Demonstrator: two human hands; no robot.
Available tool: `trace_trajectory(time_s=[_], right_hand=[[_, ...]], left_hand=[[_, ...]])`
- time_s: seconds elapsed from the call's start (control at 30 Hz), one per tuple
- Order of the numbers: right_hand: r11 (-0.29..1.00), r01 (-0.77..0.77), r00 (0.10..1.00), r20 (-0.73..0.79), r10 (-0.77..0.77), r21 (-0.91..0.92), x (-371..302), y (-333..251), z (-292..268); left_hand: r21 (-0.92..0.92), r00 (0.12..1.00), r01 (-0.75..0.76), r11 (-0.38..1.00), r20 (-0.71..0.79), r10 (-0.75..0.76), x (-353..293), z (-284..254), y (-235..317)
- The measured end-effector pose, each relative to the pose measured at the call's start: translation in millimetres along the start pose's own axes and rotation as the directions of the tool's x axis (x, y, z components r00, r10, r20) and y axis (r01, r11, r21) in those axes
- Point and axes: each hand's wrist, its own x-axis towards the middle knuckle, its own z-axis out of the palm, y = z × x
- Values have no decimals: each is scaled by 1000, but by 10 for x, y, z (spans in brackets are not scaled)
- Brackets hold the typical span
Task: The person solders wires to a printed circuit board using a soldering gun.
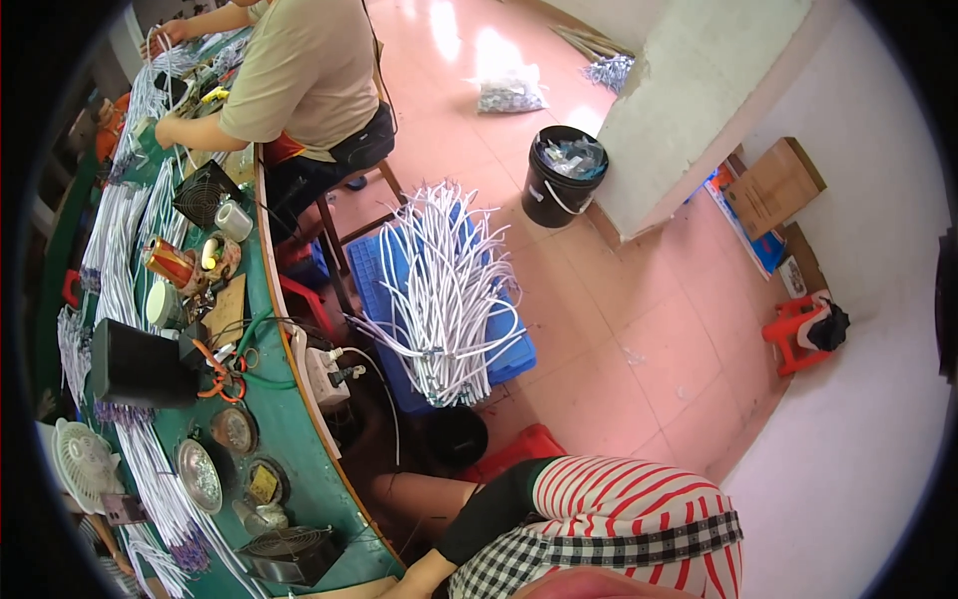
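Neither of my hands shows its fingers. At the lower edge, one forearm [424, 573], which looks like my right, reaches past a dark sleeve [489, 519] toward the green workbench [344, 519]; its hand is cut off by the frame. My left hand is out of sight. Nearest the forearm stands a dark box with a round grille [289, 554]. Beyond it lie a metal bowl of small pieces [200, 476], a round tin [235, 431] and orange-handled pliers [220, 374]. Bundles of white cables [170, 479] run along the bench.
A co-worker [299, 80] sits at the far bench, handling white cables. A large cable bundle [444, 299] rests on a blue crate [514, 354]. Around the floor stand a black bucket [544, 200], a red stool [788, 334] and a pillar [689, 110]. A power strip [321, 374] hangs at the bench edge.
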Motion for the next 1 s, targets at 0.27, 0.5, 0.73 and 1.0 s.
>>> trace_trajectory(time_s=[0.27,0.5,0.73,1.0], right_hand=[[1000,21,1000,-13,-20,17,120,430,183],[253,390,489,-33,-872,-885,381,689,272],[953,144,987,-27,-157,-266,18,36,-18],[981,-194,963,191,188,10,56,-8,-82]], left_hand=[[18,999,-39,999,27,39,74,-99,-118],[17,998,-35,999,48,34,-8,13,-263],[58,996,-25,998,84,20,-9,-52,-496],[70,992,-23,997,128,13,105,53,-678]])
